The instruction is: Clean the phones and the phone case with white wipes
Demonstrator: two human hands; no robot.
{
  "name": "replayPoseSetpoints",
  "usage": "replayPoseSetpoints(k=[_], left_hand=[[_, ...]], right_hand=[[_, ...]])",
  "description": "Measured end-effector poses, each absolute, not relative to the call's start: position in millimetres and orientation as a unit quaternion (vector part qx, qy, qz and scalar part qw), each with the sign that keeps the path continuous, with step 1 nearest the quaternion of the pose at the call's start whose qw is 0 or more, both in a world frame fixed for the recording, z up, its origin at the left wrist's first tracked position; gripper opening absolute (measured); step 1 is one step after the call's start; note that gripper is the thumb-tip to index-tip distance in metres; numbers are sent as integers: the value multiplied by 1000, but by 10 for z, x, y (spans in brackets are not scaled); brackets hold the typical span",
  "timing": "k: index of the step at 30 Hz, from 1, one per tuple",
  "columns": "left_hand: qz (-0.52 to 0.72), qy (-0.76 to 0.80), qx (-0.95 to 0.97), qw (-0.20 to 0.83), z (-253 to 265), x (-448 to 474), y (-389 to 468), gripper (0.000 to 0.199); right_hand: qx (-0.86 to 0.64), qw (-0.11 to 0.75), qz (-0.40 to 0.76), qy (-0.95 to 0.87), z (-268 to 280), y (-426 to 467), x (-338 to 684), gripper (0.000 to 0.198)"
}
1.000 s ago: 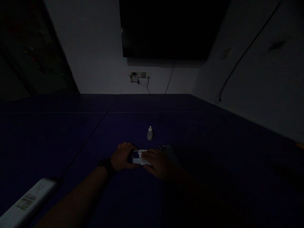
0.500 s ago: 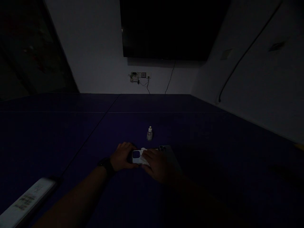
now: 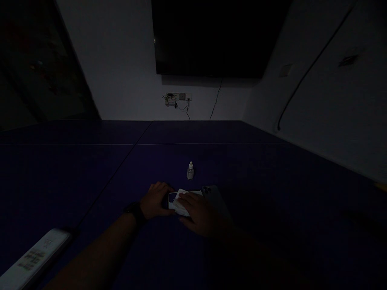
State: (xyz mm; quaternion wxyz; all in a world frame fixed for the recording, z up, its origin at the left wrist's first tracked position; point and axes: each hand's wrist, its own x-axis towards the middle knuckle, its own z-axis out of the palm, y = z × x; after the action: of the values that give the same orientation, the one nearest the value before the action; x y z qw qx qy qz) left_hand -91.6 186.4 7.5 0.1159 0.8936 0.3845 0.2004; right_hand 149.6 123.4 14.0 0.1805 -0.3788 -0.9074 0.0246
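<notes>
A phone case (image 3: 198, 192), pale with a camera cutout, lies on the dark purple surface. My left hand (image 3: 155, 200), with a dark watch on its wrist, grips the case's left end between thumb and fingers. Under the fingers of my right hand (image 3: 198, 212) is a white tissue (image 3: 180, 204), pressed against the case and covering part of the cutout. Just right of the case, partly behind my right hand, a grey phone (image 3: 218, 198) lies with its camera lenses showing. A small white-capped dropper bottle (image 3: 190, 172) stands upright beyond the case.
A long white box or strip (image 3: 35, 257) with markings lies at the lower left. On the wall ahead are a large dark screen (image 3: 211, 40) and a socket panel (image 3: 177, 98) with cables. A dark seam runs across the purple surface (image 3: 121, 163). The room is dim.
My right hand has slid the tissue left along the case, so it now covers part of the camera cutout. My left hand keeps its hold on the left end.
</notes>
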Motion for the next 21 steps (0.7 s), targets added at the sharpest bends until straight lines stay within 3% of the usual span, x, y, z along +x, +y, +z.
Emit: replayPoseSetpoints(k=[9,21], left_hand=[[197,382,895,119,96,-915,1845,66],[195,385,893,127,94,-921,1854,69]], right_hand=[[-365,164,35,-916,176,1236,1520,63],[-317,173,36,-932,254,1257,1632,42]])
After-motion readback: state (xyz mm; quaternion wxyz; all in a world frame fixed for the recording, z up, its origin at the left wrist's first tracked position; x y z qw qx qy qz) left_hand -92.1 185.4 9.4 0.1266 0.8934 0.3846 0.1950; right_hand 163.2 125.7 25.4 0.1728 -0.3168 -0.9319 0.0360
